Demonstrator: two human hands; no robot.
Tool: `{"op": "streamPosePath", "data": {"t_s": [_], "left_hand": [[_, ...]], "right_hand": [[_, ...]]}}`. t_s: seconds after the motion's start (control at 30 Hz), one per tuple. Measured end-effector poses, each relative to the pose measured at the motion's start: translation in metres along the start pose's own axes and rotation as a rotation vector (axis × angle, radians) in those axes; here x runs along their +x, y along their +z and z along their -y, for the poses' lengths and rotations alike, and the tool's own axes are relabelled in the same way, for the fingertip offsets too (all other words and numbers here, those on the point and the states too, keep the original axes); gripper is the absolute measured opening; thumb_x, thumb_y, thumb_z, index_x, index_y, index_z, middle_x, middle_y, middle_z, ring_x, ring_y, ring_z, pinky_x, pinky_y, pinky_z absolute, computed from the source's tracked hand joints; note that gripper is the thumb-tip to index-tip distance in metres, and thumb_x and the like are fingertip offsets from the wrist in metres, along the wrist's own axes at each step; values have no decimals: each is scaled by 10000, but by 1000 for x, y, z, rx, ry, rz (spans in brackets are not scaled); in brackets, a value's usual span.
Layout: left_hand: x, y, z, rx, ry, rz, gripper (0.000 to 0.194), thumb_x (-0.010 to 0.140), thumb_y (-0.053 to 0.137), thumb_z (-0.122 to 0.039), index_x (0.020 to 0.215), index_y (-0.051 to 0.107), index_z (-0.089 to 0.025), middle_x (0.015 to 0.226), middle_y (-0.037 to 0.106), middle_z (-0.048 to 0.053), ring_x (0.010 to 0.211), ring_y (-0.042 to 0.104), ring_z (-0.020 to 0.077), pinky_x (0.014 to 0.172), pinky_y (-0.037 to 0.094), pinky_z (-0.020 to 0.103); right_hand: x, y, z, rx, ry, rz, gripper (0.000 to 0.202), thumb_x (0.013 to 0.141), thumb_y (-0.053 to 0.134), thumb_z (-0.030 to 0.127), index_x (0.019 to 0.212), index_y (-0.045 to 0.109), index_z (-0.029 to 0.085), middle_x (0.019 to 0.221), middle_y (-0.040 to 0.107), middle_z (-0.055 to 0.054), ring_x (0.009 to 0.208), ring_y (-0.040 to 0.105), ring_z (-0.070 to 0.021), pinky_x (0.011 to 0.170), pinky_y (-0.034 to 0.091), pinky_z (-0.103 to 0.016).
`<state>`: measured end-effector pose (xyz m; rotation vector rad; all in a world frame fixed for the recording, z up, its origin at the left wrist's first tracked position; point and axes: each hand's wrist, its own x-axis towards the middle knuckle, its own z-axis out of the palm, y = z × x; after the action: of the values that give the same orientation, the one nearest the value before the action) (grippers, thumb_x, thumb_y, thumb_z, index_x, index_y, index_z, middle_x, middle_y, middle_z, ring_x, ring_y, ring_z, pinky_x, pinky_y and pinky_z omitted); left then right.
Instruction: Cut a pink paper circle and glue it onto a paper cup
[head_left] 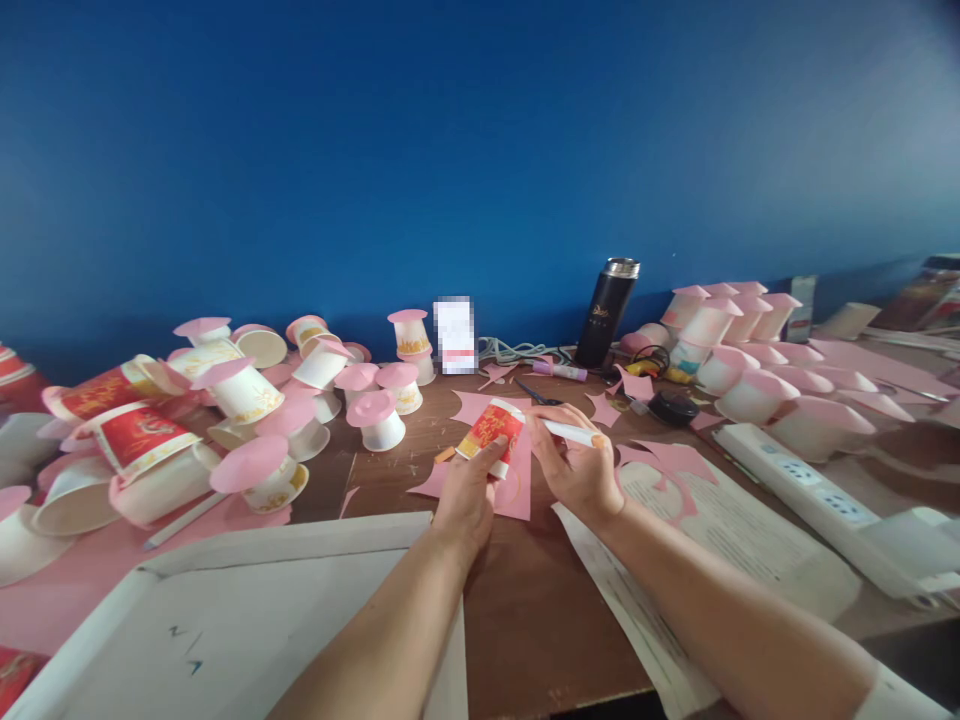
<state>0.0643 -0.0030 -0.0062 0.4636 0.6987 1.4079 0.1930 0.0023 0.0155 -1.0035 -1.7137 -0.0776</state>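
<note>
My left hand (463, 505) grips a red and gold paper cup (491, 432), tilted above the middle of the table. Just to its right, my right hand (581, 478) is closed around a white pen (568, 432) with an orange end. The pen's other end points toward the cup and is partly hidden by my fingers. Cut sheets of pink paper (516, 500) lie under and behind the cup. Nearby on the left stands a white paper cup topped with a pink paper disc (373, 408).
Several paper cups with pink discs (251, 463) crowd the left side. More pink-topped cups (817, 420) fill the right, beside a white power strip (802, 475). A black thermos (607, 312) stands against the blue wall. A white box lid (300, 610) lies at front left.
</note>
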Motion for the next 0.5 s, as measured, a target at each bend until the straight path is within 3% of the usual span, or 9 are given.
{"op": "streamPosePath", "data": {"t_s": [0.5], "left_hand": [[0, 1, -2, -103, -66, -57, 173, 690, 720, -67, 850, 693, -125, 941, 726, 70, 877, 671, 144, 852, 510, 250]], "right_hand": [[0, 0, 0, 7, -41, -1, 146, 891, 545, 194, 946, 678, 215, 850, 712, -38, 777, 652, -183, 738, 517, -305]]}}
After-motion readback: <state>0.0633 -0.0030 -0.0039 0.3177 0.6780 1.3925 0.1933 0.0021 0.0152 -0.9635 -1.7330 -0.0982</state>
